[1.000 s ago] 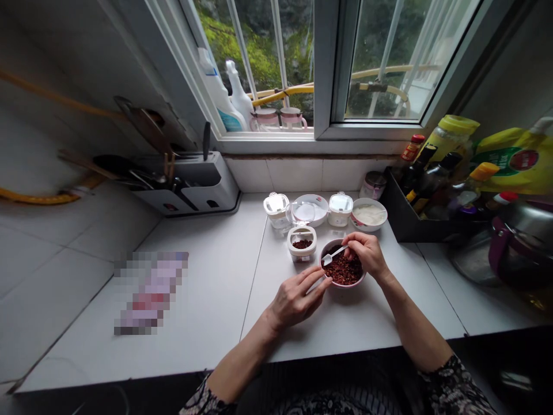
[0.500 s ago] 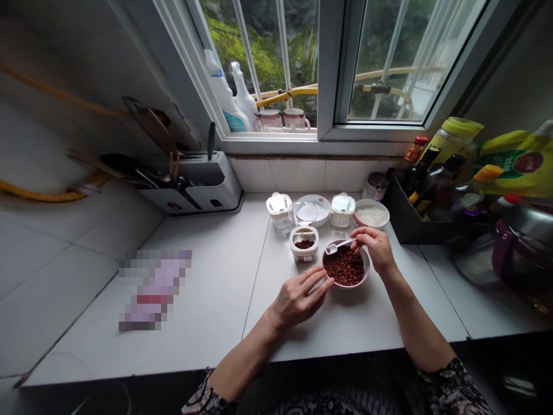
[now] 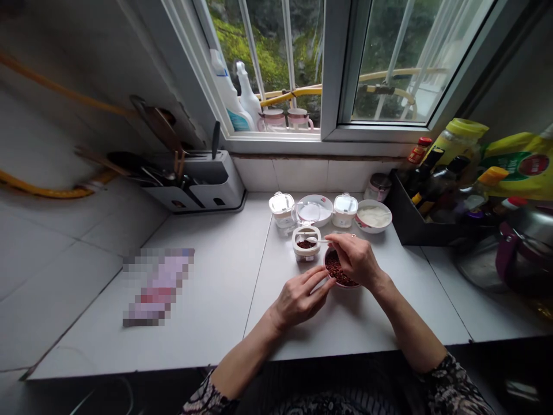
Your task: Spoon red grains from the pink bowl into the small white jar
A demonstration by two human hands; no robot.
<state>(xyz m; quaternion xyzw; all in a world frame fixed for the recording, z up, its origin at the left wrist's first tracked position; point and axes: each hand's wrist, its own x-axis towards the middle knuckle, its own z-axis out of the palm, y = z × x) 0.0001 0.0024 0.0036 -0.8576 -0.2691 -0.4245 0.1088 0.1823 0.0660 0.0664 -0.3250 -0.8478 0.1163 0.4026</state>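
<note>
Pinched in my right hand (image 3: 356, 259), the thin white spoon (image 3: 318, 240) has moved from the round bowl (image 3: 348, 286) to over the squarish clear jar (image 3: 306, 254). My left hand (image 3: 299, 298), fingers loosely spread, touches the bowl of coarse red flakes (image 3: 339, 270). My right hides part of it; the spoon's load is unclear.

On my feed I record a grey-framed window (image 3: 334, 69), white bars (image 3: 290, 52) and mossy rock (image 3: 273, 49) beyond it. Daylight enters there; I find the side corners dim. Tiles (image 3: 34, 274) face the left wall. Visible seams cross the white counter (image 3: 211, 282).
</note>
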